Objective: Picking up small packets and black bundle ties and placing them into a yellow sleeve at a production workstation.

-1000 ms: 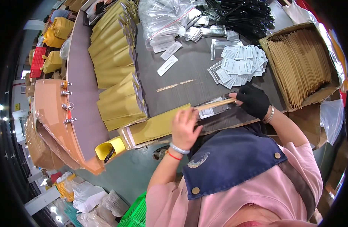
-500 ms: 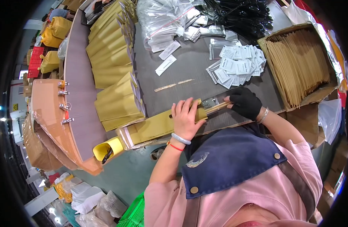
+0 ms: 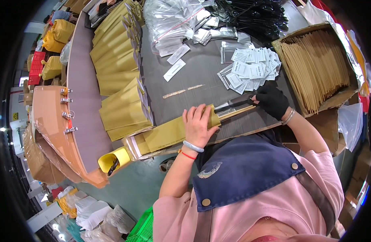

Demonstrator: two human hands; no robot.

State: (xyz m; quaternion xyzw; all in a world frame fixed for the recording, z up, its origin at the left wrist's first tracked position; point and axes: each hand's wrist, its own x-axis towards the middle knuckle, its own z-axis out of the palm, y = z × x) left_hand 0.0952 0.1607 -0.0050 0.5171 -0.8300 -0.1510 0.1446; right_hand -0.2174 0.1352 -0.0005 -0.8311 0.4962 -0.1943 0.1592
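Right at the near edge of the grey table (image 3: pixel 201 76) lies a long flat mustard-yellow envelope (image 3: pixel 169 135), its open mouth pointing to the person's right, its far end with a pale flap by a yellow cup (image 3: pixel 113 160) clipped to the table edge. Thin wooden sticks and a dark strip (image 3: pixel 234 109) poke out of the envelope mouth. Left hand (image 3: pixel 198 125), bare, lies flat on the envelope near its mouth, fingers (image 3: pixel 193 113) spread and pressing down, not curled round anything; pale bangle and red string on the wrist. Right hand (image 3: pixel 272 101), in a black glove, has its fingers closed on the outer end of the sticks, wrist bent, metal bracelet showing. Just beyond: pile of small white packets (image 3: pixel 252 70), cardboard box of wooden sticks (image 3: pixel 318 68) to the right, rows of filled yellow envelopes (image 3: pixel 121 80) to the left, clear bags (image 3: pixel 173 20) and black items (image 3: pixel 254 16) at the far side.
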